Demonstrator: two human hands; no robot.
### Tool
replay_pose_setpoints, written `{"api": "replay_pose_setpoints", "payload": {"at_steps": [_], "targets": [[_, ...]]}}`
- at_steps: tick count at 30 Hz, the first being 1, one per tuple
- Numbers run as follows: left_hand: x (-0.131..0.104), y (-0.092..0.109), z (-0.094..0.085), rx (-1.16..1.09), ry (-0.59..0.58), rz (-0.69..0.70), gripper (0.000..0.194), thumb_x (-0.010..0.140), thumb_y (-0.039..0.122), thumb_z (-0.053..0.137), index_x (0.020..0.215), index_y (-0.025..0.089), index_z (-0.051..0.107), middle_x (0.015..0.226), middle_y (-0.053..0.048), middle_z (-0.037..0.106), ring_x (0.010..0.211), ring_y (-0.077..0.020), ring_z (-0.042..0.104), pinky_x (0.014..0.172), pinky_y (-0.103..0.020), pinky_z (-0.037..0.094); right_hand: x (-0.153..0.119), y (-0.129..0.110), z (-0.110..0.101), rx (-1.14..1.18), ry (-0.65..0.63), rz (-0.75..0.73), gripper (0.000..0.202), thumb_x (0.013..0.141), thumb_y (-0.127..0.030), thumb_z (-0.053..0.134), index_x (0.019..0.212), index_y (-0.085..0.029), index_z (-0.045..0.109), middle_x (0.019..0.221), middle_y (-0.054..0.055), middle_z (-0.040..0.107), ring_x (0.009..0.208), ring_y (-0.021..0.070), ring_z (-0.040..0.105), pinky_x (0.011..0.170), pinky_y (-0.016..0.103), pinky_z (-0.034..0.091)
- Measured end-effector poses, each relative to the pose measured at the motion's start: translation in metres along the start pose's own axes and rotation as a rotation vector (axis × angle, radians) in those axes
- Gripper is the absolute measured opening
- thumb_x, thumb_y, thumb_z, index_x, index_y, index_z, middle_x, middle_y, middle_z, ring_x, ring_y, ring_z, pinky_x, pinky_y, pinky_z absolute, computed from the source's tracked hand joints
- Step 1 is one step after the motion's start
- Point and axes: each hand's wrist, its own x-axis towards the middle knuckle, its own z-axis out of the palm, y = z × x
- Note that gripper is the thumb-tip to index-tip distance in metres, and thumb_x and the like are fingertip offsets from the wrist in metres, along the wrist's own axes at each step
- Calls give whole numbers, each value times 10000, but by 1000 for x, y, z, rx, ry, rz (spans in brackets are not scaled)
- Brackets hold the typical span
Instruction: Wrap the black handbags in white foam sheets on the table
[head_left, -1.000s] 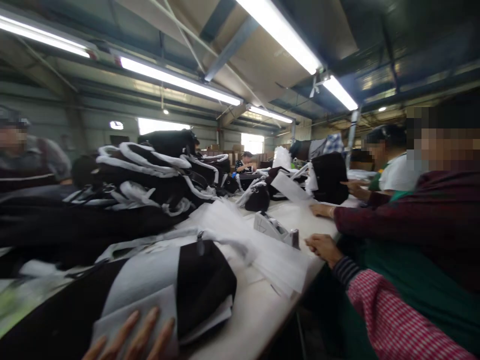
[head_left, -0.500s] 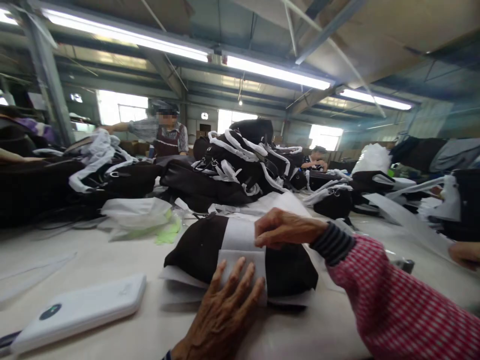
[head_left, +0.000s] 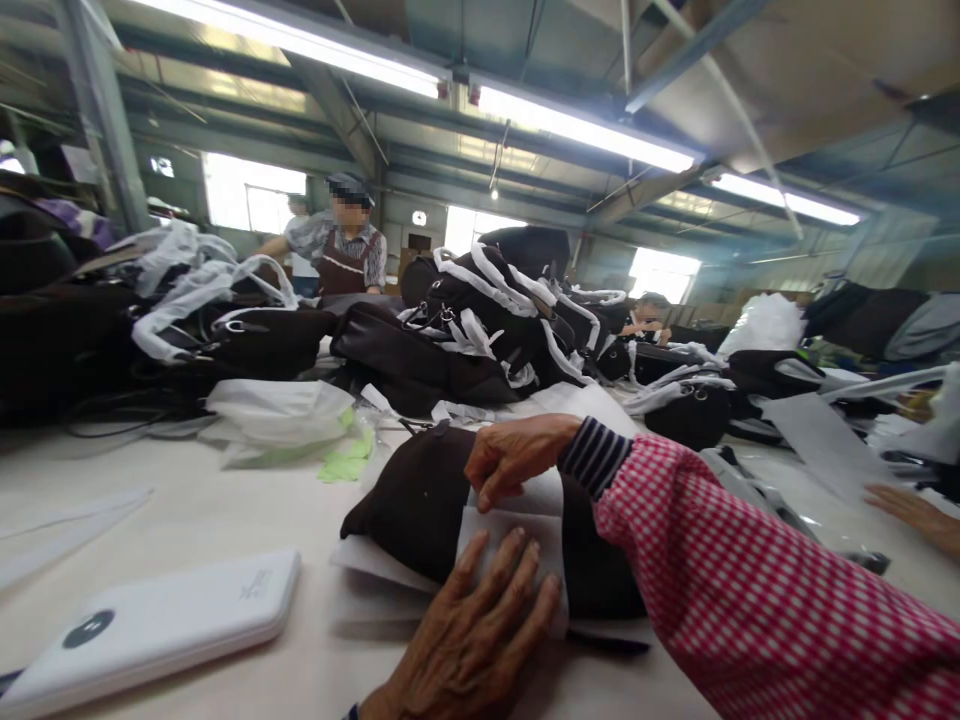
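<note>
A dark, rounded bag (head_left: 412, 500) lies on the white table with a band of white sheet (head_left: 514, 530) wrapped across its middle. Flat on the front of that band rests my left hand (head_left: 480, 620), fingers spread. My right hand (head_left: 517, 455) is at the top left edge of the band, its fingers curled with thumb and fingertips together. What it pinches, if anything, is too small to make out. More white sheet (head_left: 382, 565) sticks out beneath the bag.
A white power bank (head_left: 172, 620) lies at the left front. Clear plastic with green pieces (head_left: 346, 450) sits behind it. Dark bags with white-wrapped handles (head_left: 487, 330) are piled at the back. Another person's hand (head_left: 915, 510) is at the right edge; an aproned person (head_left: 349, 255) stands behind.
My right hand has moved left across the band to its left edge. My left hand stays on the sheet. The other person's hand at the right now has its fingers stretched out.
</note>
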Motion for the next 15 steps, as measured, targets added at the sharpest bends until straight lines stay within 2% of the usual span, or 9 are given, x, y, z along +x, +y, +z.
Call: {"api": "replay_pose_setpoints", "payload": {"at_steps": [5,10,12,15], "targets": [[-3,1,2,0,-5,3,457,1073,243,399,1526,220,459,1548,-70,504,1523,-279,292,1280,-504,62,2,-1,-2,1,-29,-17,456,804,-525,785,675,-122,616,540,-62,524,526,77,448,540,231,336],[0,-1,-6,-9,-58,-8,452,1085,236,332,1516,249,468,1528,-32,526,1525,-260,260,1276,-561,-41,-6,-5,2,78,-64,-76,430,845,-514,754,755,-106,655,577,-64,528,545,75,445,536,228,321],[0,-1,-8,-15,-67,-19,463,1068,218,371,1519,264,465,1538,-17,515,1517,-302,254,1255,-617,-86,-6,-5,4,81,-92,-91,442,844,-522,758,768,-97,664,588,-61,530,554,77,444,538,230,325],[-1,0,-7,-19,-72,-58,536,1014,201,469,1541,293,438,1581,-10,461,1481,-411,268,1212,-714,-77,-3,-4,4,72,-109,-91,469,831,-546,768,762,-94,668,587,-62,529,553,77,439,533,230,321]]}}
